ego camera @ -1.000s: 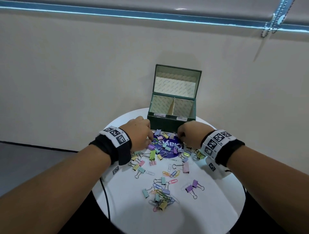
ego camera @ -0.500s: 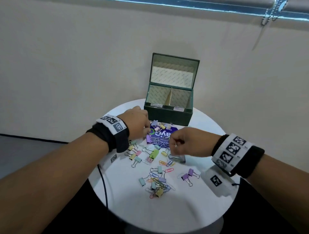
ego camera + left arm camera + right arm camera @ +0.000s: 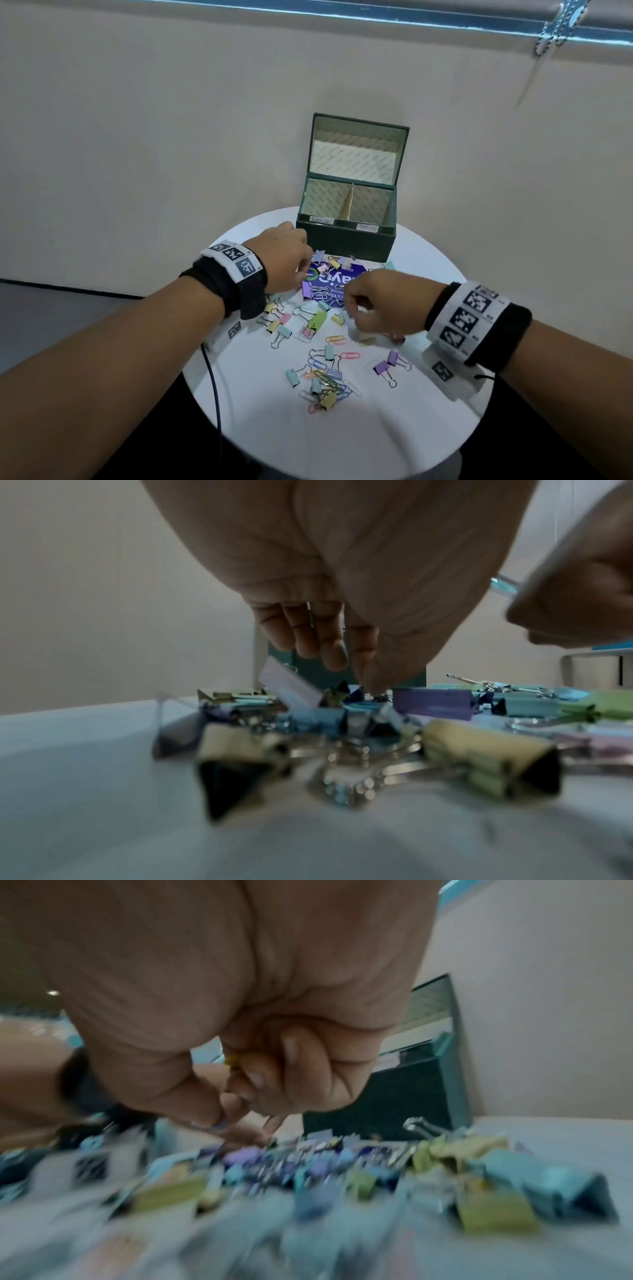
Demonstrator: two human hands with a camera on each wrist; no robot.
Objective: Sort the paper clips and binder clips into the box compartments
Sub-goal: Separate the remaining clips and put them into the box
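While both hands work the pile, we go one type per hand. Left hand, fingers curled down over the binder clips at the pile's left edge, thumb tip touching them; whether it holds one, we cannot tell. Paper clips lie mixed in mid-desk. Right hand is fisted, pinching something small and yellowish, too blurred to name. The box sits open behind the pile with both compartments seemingly empty; we should read its front labels before dropping.
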